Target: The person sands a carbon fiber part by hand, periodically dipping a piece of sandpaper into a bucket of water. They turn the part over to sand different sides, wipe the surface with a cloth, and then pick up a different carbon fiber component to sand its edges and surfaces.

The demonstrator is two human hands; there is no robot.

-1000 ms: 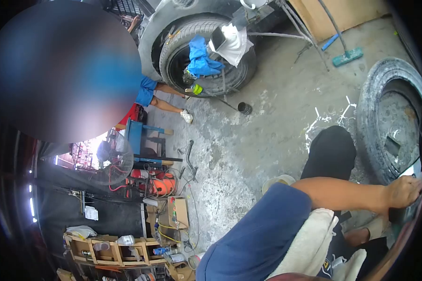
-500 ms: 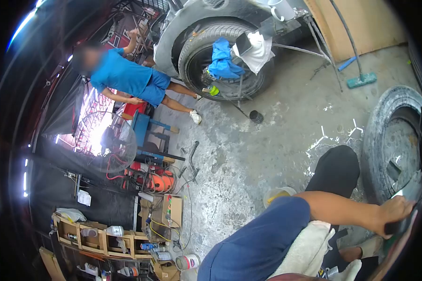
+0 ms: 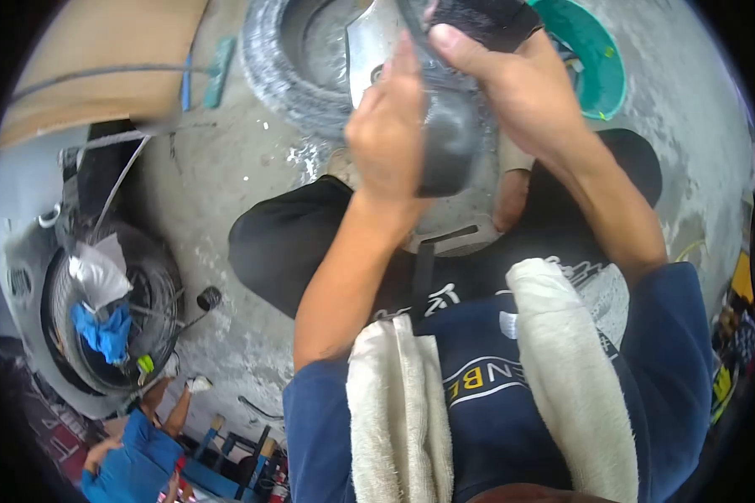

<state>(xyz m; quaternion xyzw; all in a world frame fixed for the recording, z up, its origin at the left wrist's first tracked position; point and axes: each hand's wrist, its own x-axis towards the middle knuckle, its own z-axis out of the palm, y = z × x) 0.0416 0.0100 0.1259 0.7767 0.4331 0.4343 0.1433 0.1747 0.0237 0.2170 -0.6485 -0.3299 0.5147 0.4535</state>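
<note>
A shiny piece with a silvery plate and a black rounded shell (image 3: pixel 453 142) is held up above my knees. My left hand (image 3: pixel 386 138), blurred by motion, is closed on its left side, fingers pointing up along the plate. At its upper right, my right hand (image 3: pixel 512 80) grips a dark, rough-looking block (image 3: pixel 486 21), with the thumb on the near edge. The block is close to the piece; whether they touch is unclear.
A green basin (image 3: pixel 608 80) is at the upper right. Behind the piece lies a grey-smeared tyre (image 3: pixel 264 63). At the left are a car wheel (image 3: pixel 155 268) with a blue cloth (image 3: pixel 101 331), and a person in blue (image 3: pixel 134 457) at the lower left.
The view has swung round and down onto my lap. Both hands now show with the dark piece; before, only one hand was clearly visible, at the lower right edge.
</note>
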